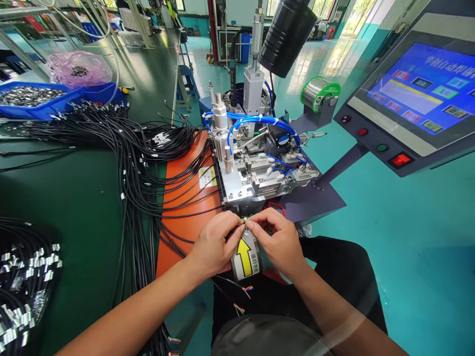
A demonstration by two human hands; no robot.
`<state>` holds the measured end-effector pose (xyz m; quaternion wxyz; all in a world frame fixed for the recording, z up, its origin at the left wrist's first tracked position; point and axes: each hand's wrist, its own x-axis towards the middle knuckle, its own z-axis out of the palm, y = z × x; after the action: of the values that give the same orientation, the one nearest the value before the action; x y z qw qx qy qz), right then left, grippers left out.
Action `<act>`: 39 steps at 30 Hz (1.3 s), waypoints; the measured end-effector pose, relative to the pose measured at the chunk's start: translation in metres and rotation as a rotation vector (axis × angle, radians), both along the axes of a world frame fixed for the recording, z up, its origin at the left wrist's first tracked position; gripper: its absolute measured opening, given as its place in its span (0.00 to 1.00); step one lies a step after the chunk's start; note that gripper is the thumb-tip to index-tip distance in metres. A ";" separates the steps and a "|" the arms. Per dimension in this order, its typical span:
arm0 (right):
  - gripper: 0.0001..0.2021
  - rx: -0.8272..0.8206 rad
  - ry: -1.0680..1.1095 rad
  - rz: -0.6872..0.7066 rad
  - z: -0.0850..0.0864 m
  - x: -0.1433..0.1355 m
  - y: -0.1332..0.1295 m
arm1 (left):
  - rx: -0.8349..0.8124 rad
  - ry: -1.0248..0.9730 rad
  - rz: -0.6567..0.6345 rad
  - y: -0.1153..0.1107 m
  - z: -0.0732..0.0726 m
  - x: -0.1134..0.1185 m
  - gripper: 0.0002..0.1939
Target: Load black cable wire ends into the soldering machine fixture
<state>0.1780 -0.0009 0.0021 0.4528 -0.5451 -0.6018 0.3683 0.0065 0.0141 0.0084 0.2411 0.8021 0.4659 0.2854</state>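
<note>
In the head view, my left hand (218, 242) and my right hand (278, 240) meet in front of the machine, both closed in a pinch. Between the fingertips is a small cable end (245, 220) with thin wires, mostly covered by the fingers. Right behind it stands the metal soldering machine (256, 183) with blue air hoses. Under my hands is a metal cylinder bearing a yellow arrow label (245, 257). Black cables (178, 212) run across an orange board (178, 185) toward my left hand. Two stripped cable ends with coloured wires (241, 309) hang below.
A tilted touchscreen panel (419, 94) on an arm stands at right. A solder spool (319, 94) sits behind the machine. On the green table (89, 207) lie cable bundles (129, 133), more metal-tipped cables (29, 277) and a blue bin (40, 111) of small metal parts.
</note>
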 end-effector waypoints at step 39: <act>0.11 -0.213 0.067 0.189 0.004 0.020 0.015 | 0.075 0.056 -0.091 0.000 -0.010 -0.004 0.11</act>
<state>0.1975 0.0143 0.0063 0.3754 -0.5186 -0.5924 0.4890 0.0027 0.0137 -0.0011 0.2103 0.8386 0.4244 0.2689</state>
